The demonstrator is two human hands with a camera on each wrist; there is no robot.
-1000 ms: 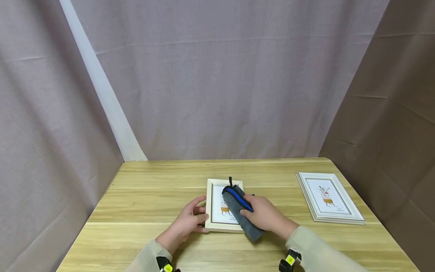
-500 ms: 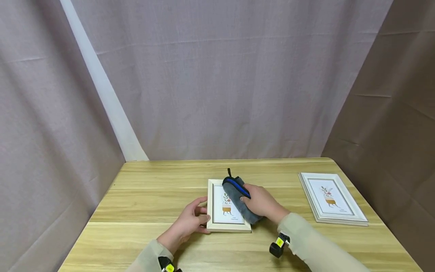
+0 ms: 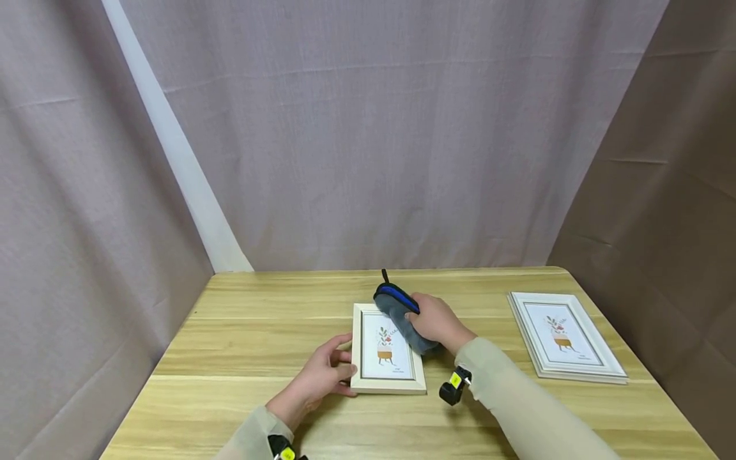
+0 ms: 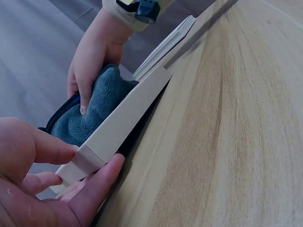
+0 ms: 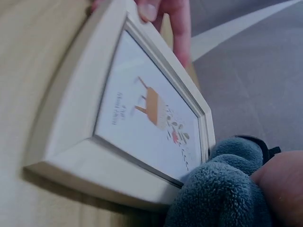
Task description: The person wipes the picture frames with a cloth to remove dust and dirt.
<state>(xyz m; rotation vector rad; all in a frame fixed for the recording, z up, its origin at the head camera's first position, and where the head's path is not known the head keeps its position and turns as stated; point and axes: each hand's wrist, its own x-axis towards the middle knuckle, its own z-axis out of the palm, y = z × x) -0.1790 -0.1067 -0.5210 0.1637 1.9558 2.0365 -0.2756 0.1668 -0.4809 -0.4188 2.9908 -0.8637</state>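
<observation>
A cream picture frame point(image 3: 388, 386) with a plant drawing lies face up near the table's middle. My left hand point(image 3: 322, 374) grips its left edge; in the left wrist view the thumb is on the upper side and fingers point(image 4: 97, 187) reach the underside. A folded, fluffy grey cloth point(image 3: 402, 322) with a blue-and-black border and a black loop is pinched in my right hand point(image 3: 436, 319). It lies across the upper right part of the picture frame, hiding that corner. In the right wrist view the cloth point(image 5: 218, 194) touches the frame's edge, while the drawing shows uncovered.
At the right of the wooden table point(image 3: 241, 332) lies a stack of white picture frames point(image 3: 600, 348), the top one with a similar plant drawing. Grey curtains point(image 3: 368, 160) hang behind the table's far edge, and a brown curtain point(image 3: 667, 255) on the right.
My right hand has moved the cloth away from me, towards the picture frame's far right corner, uncovering more of the drawing. The left hand keeps its grip at the left edge.
</observation>
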